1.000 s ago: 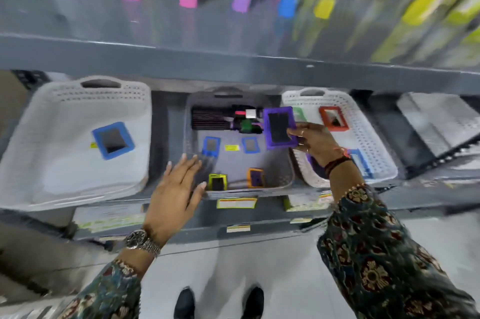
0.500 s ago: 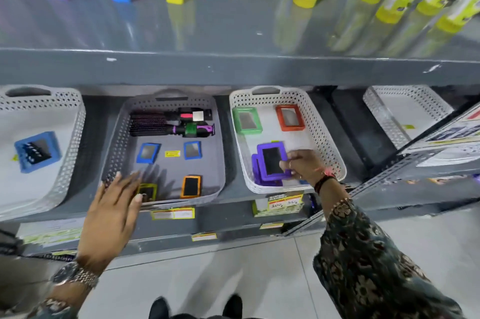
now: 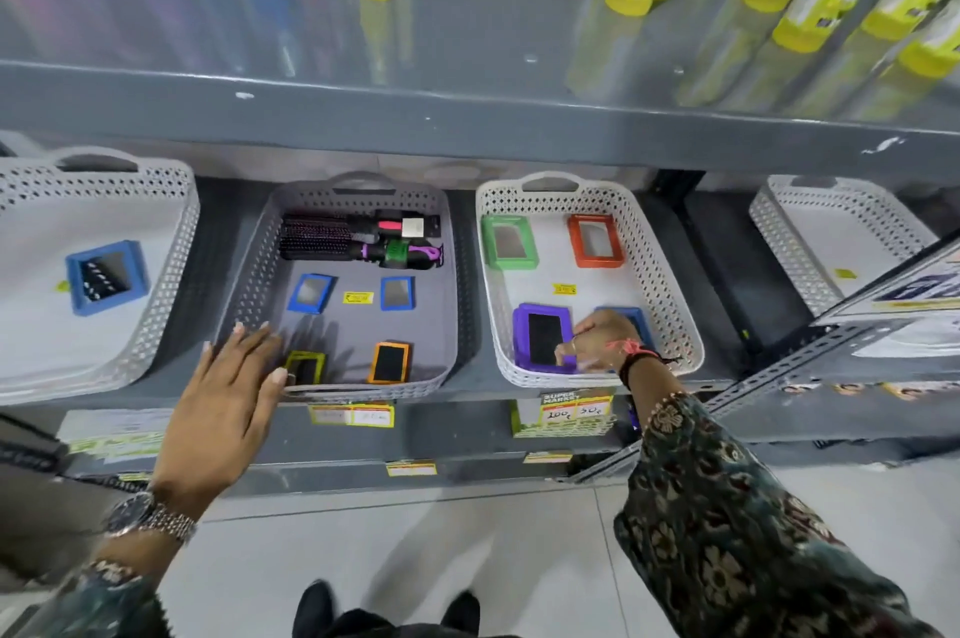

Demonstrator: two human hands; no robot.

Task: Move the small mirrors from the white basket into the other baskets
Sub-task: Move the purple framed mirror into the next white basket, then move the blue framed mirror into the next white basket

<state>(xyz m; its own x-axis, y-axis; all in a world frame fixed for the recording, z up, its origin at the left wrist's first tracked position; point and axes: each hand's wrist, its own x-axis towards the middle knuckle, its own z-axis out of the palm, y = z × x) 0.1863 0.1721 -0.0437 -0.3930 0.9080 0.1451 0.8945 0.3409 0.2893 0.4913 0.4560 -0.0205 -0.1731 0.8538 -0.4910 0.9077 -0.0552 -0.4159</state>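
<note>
The right hand (image 3: 597, 341) grips the purple mirror (image 3: 543, 344) at its lower right edge, inside the front left corner of the white basket (image 3: 670, 284). The left hand (image 3: 223, 409) is spread flat, holding nothing, at the front left rim of the grey basket (image 3: 260, 248).
</note>
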